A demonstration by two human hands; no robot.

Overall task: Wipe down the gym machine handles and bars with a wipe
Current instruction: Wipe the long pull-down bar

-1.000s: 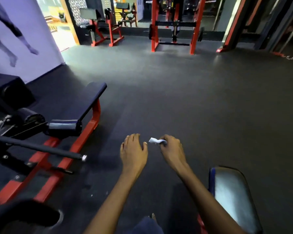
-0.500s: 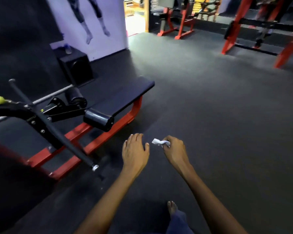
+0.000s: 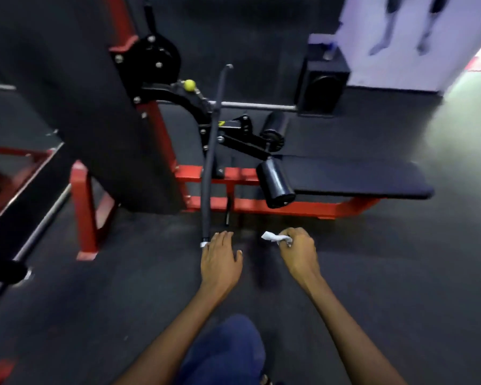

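The right hand (image 3: pixel 299 252) has its fingers curled around a small crumpled white wipe (image 3: pixel 274 237), pinching it so that a twisted end sticks out to the left past the knuckles, and it hangs in the air above the dark rubber floor (image 3: pixel 400 287), touching nothing else. The left hand (image 3: pixel 220 259) is relaxed with its fingers straight and slightly spread, palm down, holding nothing; its fingertips sit just beside the near end of a long black handle bar (image 3: pixel 210 162), by the bar's silver end cap, though whether they touch the cap cannot be told. That bar runs away from the person, up to a bent metal tip at its far end, and crosses the black curved arm (image 3: pixel 184 102) of a red-framed machine (image 3: pixel 247 202). A small yellow ball (image 3: pixel 189 85) sits on that arm near a black round pulley plate (image 3: pixel 153 58). To the right of the bar are two black roller pads (image 3: pixel 274 183) and a flat black padded bench (image 3: pixel 356 177) resting on the red frame. Behind the bench a black speaker box (image 3: pixel 325 86) stands against a pale wall poster (image 3: pixel 400 31). A blue-trousered knee (image 3: pixel 225 354) shows between the forearms
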